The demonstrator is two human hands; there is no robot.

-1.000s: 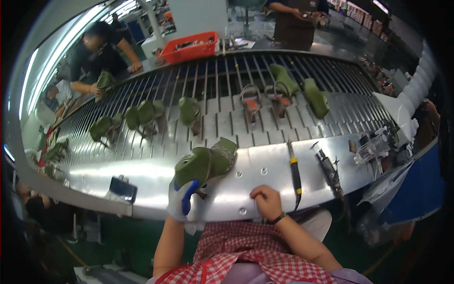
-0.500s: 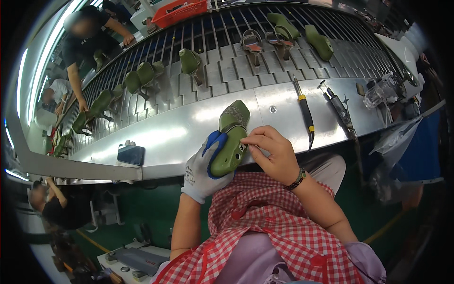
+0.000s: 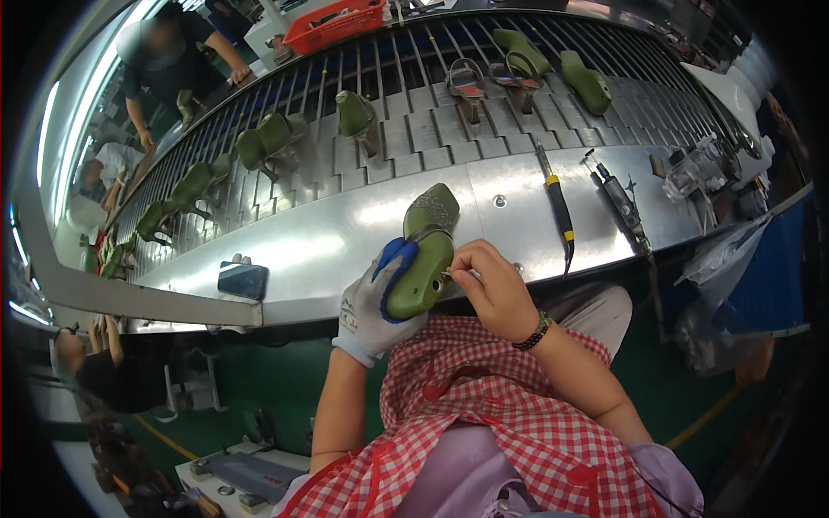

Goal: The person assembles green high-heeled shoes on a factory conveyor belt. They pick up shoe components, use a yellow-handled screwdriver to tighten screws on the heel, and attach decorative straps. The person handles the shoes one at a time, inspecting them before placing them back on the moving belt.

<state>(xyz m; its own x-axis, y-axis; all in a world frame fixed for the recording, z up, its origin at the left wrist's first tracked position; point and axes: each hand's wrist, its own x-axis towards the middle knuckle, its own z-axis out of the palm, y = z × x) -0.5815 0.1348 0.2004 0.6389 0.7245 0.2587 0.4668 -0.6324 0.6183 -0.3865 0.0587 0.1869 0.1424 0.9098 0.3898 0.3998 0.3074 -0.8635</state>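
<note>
A green shoe last point(image 3: 421, 285) with a glittery strap point(image 3: 433, 207) round its toe part is tilted over the bench's near edge. My left hand point(image 3: 367, 302), in a white and blue work glove, is closed round its side. My bare right hand point(image 3: 494, 289) is at the last's right side, thumb and forefinger pinched beside a dark round hole. Whatever lies between those fingertips is too small to make out.
A slatted metal conveyor point(image 3: 406, 129) carries several green lasts point(image 3: 587, 82) and strappy heeled sandals point(image 3: 466, 91). On the steel ledge lie a phone point(image 3: 242, 281), a black-and-yellow hand tool point(image 3: 557, 198) and a metal tool point(image 3: 617, 198). A co-worker point(image 3: 177, 65) stands at the far left.
My right hand has shifted slightly right and down, still pinched; a small pale patch beside its fingers no longer shows. Conveyor items sit slightly further right. The co-worker's hand has drawn back from the lasts.
</note>
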